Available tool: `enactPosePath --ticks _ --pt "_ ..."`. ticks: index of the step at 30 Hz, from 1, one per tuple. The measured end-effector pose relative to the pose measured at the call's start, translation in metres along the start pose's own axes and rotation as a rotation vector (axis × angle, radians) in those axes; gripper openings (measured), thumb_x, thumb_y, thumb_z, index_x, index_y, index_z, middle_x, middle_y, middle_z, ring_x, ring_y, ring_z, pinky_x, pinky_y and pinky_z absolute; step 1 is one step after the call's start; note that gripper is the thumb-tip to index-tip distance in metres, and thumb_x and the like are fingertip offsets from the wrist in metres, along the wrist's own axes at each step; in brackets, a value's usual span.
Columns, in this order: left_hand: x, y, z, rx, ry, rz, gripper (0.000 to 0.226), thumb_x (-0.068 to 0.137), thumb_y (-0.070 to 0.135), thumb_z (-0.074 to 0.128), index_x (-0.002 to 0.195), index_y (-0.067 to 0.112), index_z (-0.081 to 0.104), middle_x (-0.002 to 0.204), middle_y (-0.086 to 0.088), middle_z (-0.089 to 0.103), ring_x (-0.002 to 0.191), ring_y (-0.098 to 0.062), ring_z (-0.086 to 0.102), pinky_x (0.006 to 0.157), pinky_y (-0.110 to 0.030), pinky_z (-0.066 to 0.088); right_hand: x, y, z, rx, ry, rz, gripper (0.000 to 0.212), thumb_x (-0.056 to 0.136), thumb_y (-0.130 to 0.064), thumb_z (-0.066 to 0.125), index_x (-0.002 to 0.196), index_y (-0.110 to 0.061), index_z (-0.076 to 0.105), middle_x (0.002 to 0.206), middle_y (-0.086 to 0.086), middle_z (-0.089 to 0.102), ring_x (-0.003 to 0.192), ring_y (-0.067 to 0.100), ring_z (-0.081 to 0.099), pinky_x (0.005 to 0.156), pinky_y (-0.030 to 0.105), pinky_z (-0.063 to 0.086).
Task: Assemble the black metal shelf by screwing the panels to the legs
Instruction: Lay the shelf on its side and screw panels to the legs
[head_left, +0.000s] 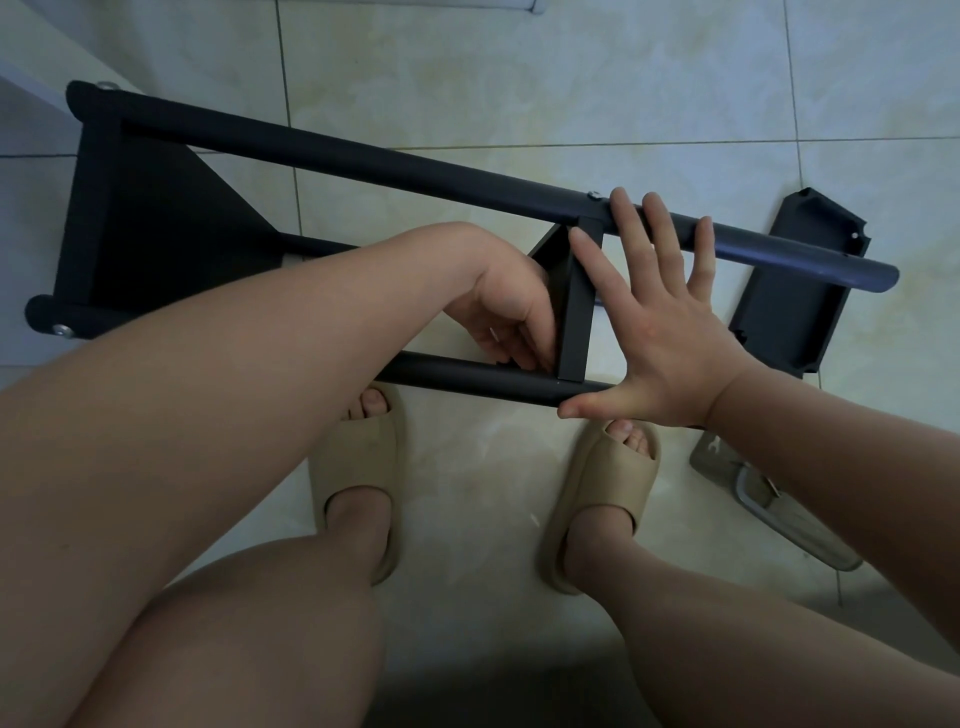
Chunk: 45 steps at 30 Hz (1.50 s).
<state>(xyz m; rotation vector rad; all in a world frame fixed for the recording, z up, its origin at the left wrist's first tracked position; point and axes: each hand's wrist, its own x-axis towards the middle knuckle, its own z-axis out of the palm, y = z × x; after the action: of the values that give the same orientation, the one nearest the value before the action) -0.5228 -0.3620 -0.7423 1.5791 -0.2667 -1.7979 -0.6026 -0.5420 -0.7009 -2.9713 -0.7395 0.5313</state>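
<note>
The black metal shelf (156, 228) lies on its side on the tiled floor. An end panel at the left is fixed to the tube legs with silver screws. The middle panel (576, 312) spans from the far leg (363, 161) to the near leg (467, 376). My left hand (511, 317) reaches between the legs just left of that panel, fingers curled at its joint with the near leg. It pinches a small pale metal part, and its fingertips are hidden. My right hand (660, 317) lies flat with fingers spread, touching the panel's right side and both legs.
A loose black panel (800, 296) lies on the floor at the right, under the far leg's free end. A clear bag with a flat wrench (769, 499) sits at the lower right. My feet in beige slippers (358, 488) stand just below the near leg.
</note>
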Motion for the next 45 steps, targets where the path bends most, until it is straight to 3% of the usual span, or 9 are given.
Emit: enactPosePath --ticks 6,10,15,20,24,32,38,45 --pt "-0.0025 -0.0005 -0.0006 -0.003 -0.046 -0.02 0.02 0.09 0.013 0.065 0.109 0.015 0.073 0.107 -0.002 0.076 0.099 -0.018 0.071 0.098 -0.037 0.05 0.0002 0.0006 0.0002 -0.001 0.004 -0.004 0.132 0.064 -0.103 0.029 0.162 -0.021 0.0 0.168 0.02 -0.009 0.153 0.045 -0.011 0.115 0.072 -0.01" --pt "-0.003 -0.0002 0.0003 0.024 -0.047 -0.018 0.015 0.091 0.017 0.066 0.103 0.018 0.073 0.101 0.001 0.077 0.099 -0.016 0.071 0.099 -0.035 0.048 0.0004 0.0007 0.0008 -0.005 0.008 -0.005 0.131 0.064 -0.103 0.03 0.162 -0.021 0.0 0.168 0.02 -0.008 0.153 0.045 -0.01 0.115 0.072 -0.009" --pt "0.0001 -0.0004 0.0011 0.024 0.012 0.006 0.028 0.09 0.012 0.068 0.117 0.01 0.07 0.104 -0.003 0.073 0.096 -0.015 0.068 0.102 -0.036 0.047 0.0004 0.0009 0.0011 0.002 0.002 -0.003 0.132 0.063 -0.103 0.029 0.162 -0.022 0.0 0.168 0.019 -0.009 0.153 0.045 -0.011 0.115 0.071 -0.01" --pt "-0.0016 -0.0004 -0.0018 0.013 0.003 0.023 0.022 0.088 0.006 0.069 0.107 0.016 0.072 0.103 -0.001 0.075 0.095 -0.013 0.069 0.096 -0.034 0.049 0.0006 0.0012 0.0009 0.004 0.009 -0.006 0.131 0.064 -0.103 0.028 0.162 -0.021 0.0 0.168 0.02 -0.008 0.153 0.045 -0.011 0.115 0.071 -0.01" --pt "-0.0009 -0.0016 -0.0027 0.016 0.021 -0.004 0.017 0.088 0.013 0.069 0.103 0.02 0.074 0.1 0.003 0.077 0.092 -0.012 0.071 0.091 -0.032 0.049 0.0004 0.0009 0.0014 0.008 0.015 -0.008 0.131 0.064 -0.104 0.027 0.162 -0.021 0.001 0.168 0.02 -0.008 0.153 0.045 -0.01 0.115 0.072 -0.009" --pt "0.0027 -0.0029 0.0014 0.012 0.012 0.019 0.008 0.089 0.013 0.07 0.093 0.018 0.072 0.082 0.004 0.074 0.077 -0.01 0.067 0.075 -0.025 0.047 0.0006 0.0021 0.0013 0.0 0.011 -0.006 0.132 0.064 -0.104 0.029 0.163 -0.021 0.001 0.168 0.02 -0.008 0.153 0.045 -0.01 0.115 0.072 -0.009" --pt "0.0005 -0.0017 -0.0003 -0.003 0.024 0.028 0.016 0.088 0.005 0.068 0.098 0.016 0.071 0.087 0.002 0.072 0.078 -0.01 0.065 0.075 -0.025 0.047 0.0009 0.002 0.002 0.001 0.011 -0.008 0.132 0.064 -0.104 0.028 0.163 -0.022 0.0 0.168 0.019 -0.009 0.153 0.044 -0.011 0.115 0.07 -0.01" --pt "-0.0031 0.0014 -0.0057 0.04 0.068 0.021 0.015 0.087 0.017 0.072 0.101 0.021 0.074 0.099 0.003 0.077 0.09 -0.013 0.069 0.087 -0.03 0.05 0.0005 0.0015 0.0013 0.003 0.011 -0.009 0.131 0.065 -0.104 0.027 0.163 -0.021 0.001 0.168 0.02 -0.008 0.153 0.045 -0.01 0.115 0.072 -0.009"
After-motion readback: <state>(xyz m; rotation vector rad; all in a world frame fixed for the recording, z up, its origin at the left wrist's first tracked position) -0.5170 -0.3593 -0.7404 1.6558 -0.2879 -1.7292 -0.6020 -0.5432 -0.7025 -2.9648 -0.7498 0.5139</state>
